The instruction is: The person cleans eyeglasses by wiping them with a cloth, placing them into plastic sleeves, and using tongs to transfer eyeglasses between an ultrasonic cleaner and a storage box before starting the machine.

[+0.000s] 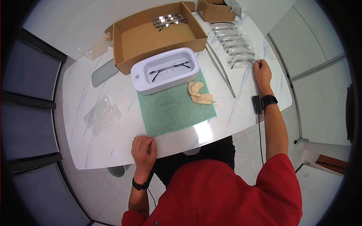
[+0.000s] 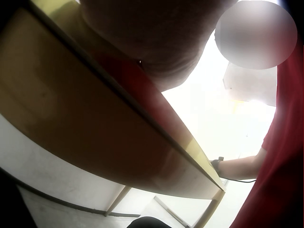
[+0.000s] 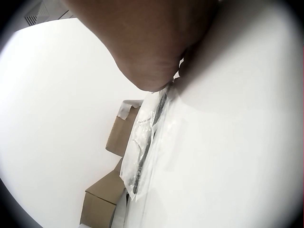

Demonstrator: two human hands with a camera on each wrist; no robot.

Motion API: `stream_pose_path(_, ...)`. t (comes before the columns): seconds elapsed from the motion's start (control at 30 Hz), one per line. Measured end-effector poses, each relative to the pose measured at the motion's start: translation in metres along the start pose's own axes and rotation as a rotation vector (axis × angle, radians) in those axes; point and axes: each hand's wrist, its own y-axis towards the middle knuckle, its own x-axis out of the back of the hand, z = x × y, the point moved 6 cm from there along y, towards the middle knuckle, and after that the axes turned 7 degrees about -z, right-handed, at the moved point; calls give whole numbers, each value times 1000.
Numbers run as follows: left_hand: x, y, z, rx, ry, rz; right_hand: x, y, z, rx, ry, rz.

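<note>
The right hand (image 1: 262, 72) reaches out over the white marble-patterned table (image 1: 94, 139) and lies on the nearest of a row of clear plastic sleeves holding spectacles (image 1: 241, 63), its fingers laid on the bag's near end; whether they pinch the film or merely press it I cannot tell, since the right wrist view shows only the palm (image 3: 152, 42) close over the bagged spectacles (image 3: 145, 147). The left hand (image 1: 143, 150) rests at the near table edge beside the corner of the green terry towel (image 1: 175, 109), fingers loosely curled and holding nothing. That bagged pair looks light, and its film thin, slick and crinkly, so it would likely slide on the polished top; the frame inside is slender and probably easy to bend, so the bag's free edge seems the safer hold. The other sleeves (image 1: 232, 39) lie just behind it, edges overlapping, and could drag along. Between the hands sits the white oval cleaning tub (image 1: 166, 71) on the towel, an unbagged pair of spectacles (image 1: 169, 68) inside, with a crumpled beige cloth (image 1: 199, 94) beside it and long metal tweezers (image 1: 220, 67) to its right. Behind stands an open brown cardboard tray (image 1: 158, 34) with more spectacles, and empty clear bags (image 1: 102, 113) lie at the left.
</note>
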Motion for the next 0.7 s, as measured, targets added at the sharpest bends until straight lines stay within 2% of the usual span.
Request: stream_pose_path(0.7, 1, 4, -6, -30, -1, -36, 0, -2, 0, 9, 5, -35)
